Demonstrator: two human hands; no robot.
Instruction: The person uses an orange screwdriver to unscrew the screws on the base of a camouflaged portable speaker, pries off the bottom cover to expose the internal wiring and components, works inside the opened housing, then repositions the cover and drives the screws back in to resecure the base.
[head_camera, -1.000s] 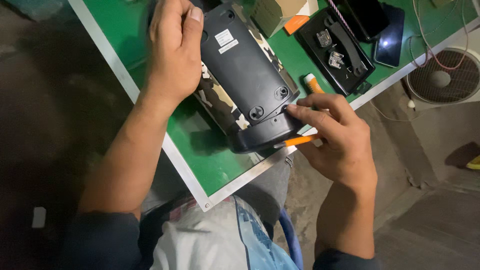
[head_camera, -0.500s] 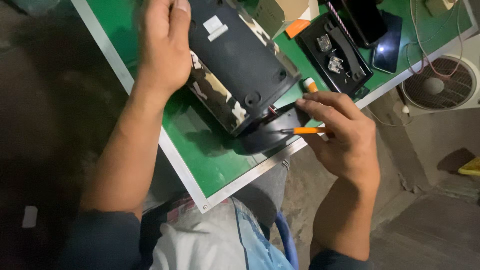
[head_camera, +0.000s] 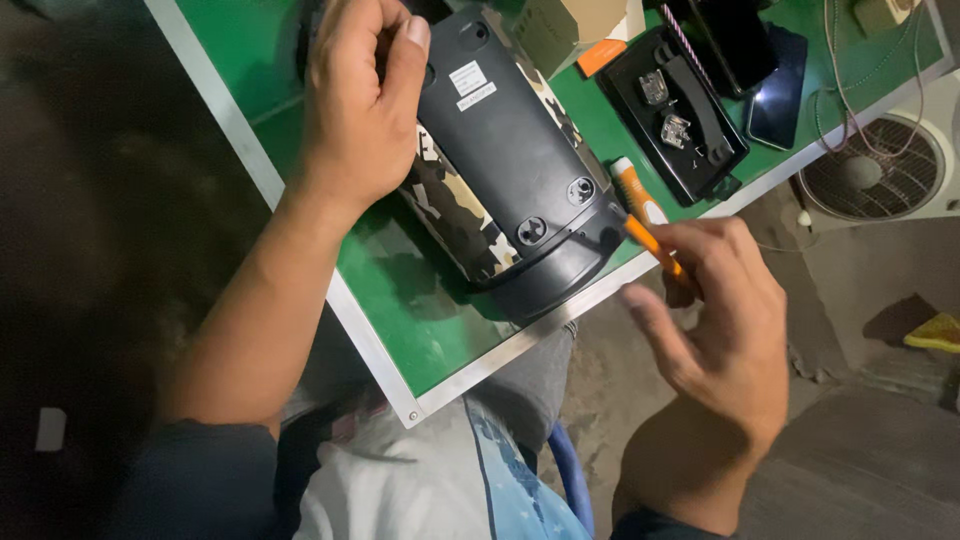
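A black speaker-shaped device (head_camera: 505, 150) with camouflage-patterned sides lies bottom-up on the green work surface (head_camera: 420, 310). My left hand (head_camera: 360, 100) grips its far end from above. My right hand (head_camera: 725, 320) holds a thin orange tool (head_camera: 650, 245), whose tip touches the near right end of the device, by the seam next to a round recessed screw hole (head_camera: 581, 189). A second recessed hole (head_camera: 531, 231) sits beside it.
A black tray (head_camera: 680, 110) with small metal parts, an orange-and-white tube (head_camera: 632, 185), a cardboard box (head_camera: 560, 30) and a dark phone (head_camera: 785, 90) lie on the table's right part. A white fan (head_camera: 870, 165) stands on the floor past the table edge. My knees are below.
The device has turned and slid back onto the table under my left hand. My right hand shifted right and lower, tilting the orange tool so its tip points up at the device's end.
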